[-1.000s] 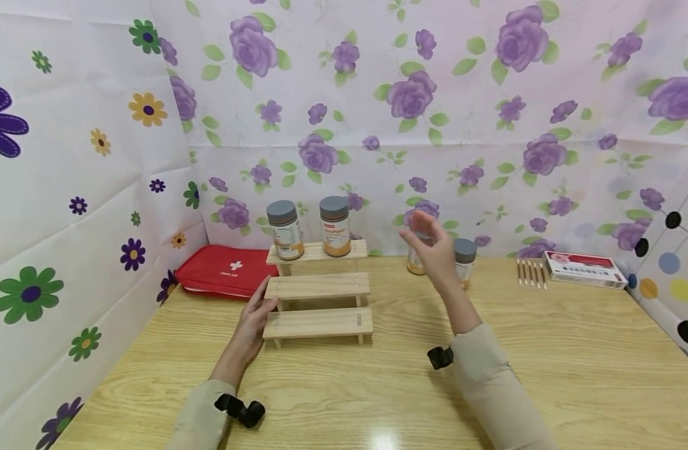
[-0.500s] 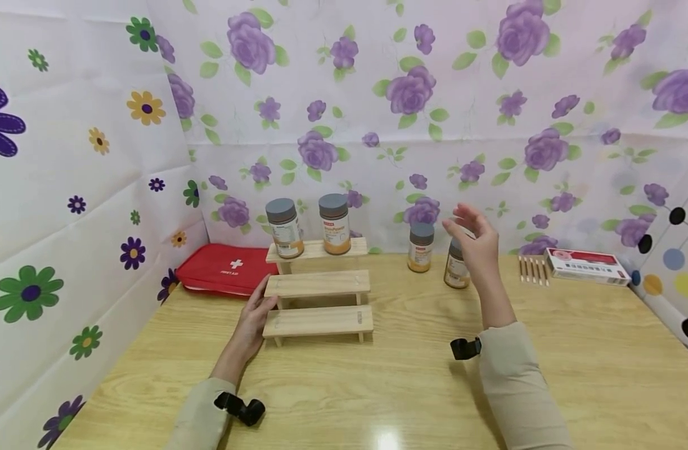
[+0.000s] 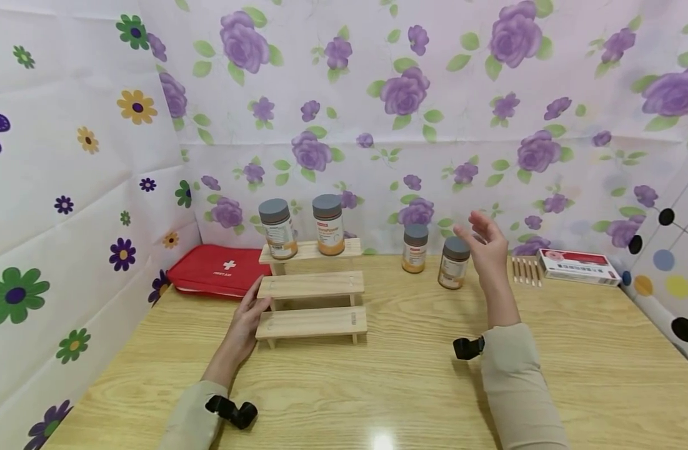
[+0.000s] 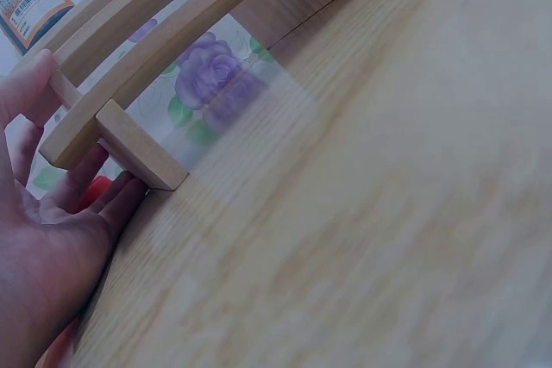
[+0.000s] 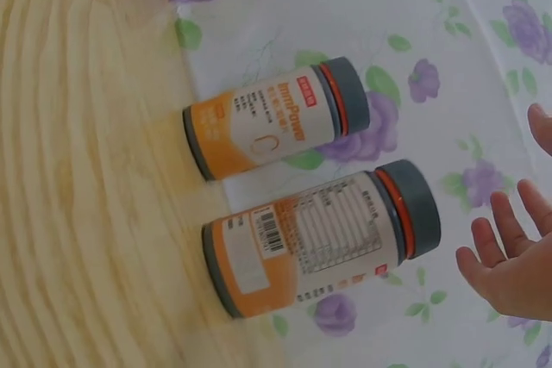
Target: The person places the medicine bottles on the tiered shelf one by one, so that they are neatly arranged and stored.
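My left hand (image 3: 244, 325) grips the left end of a three-tier wooden step rack (image 3: 312, 285). In the left wrist view, the thumb lies at a tier's edge and the fingers reach behind a leg (image 4: 142, 144). Two supplement bottles with grey lids, a left one (image 3: 279, 230) and a right one (image 3: 329, 226), stand on the top tier. On the table to the right are a farther bottle (image 3: 414, 249) and a nearer bottle (image 3: 453, 262) of the same kind. My right hand (image 3: 490, 250) is raised just right of the nearer bottle, fingers relaxed, holding nothing; the right wrist view shows a gap between them.
A red first aid pouch (image 3: 217, 270) lies behind and left of the rack. At the back right are several cotton swabs (image 3: 526, 271) and a red-and-white box (image 3: 578, 267). Flowered cloth (image 3: 366, 112) covers the walls behind and left.
My right hand has moved right, away from the two table bottles, so both now show fully. My left hand keeps its hold on the rack. The head view has shifted slightly.
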Demonstrator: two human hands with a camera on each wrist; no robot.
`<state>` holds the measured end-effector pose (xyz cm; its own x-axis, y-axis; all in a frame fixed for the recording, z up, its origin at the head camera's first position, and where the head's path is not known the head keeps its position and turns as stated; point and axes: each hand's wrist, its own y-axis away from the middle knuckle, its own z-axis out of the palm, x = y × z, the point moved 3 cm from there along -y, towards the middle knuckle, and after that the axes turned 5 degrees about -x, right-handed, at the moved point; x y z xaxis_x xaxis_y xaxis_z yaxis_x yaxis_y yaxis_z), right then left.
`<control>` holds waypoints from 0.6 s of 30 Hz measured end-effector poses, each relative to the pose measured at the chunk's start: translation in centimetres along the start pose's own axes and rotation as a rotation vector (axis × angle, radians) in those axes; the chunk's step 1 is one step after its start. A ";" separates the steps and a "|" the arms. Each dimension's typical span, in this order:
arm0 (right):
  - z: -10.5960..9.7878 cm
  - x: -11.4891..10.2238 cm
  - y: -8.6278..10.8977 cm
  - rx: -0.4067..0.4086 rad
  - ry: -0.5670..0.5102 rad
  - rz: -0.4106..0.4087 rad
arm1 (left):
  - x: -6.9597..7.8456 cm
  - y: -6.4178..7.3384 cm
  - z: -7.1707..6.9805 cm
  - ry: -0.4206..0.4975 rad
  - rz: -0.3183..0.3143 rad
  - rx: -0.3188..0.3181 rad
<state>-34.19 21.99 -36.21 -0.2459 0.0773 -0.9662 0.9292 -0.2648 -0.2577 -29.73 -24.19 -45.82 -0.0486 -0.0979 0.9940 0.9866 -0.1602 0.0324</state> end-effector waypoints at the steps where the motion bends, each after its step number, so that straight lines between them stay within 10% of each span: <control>1: 0.0 0.2 0.0 -0.009 0.009 0.009 | 0.0 0.0 0.0 -0.003 0.000 0.001; 18: -0.9 3.3 -0.2 -0.266 0.162 0.119 | 0.1 0.0 0.1 0.039 0.018 -0.024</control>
<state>-34.96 23.15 -39.32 -0.1043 0.2180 -0.9704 0.9935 -0.0224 -0.1118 -29.72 -24.09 -45.66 -0.0369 -0.1387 0.9896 0.9834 -0.1813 0.0112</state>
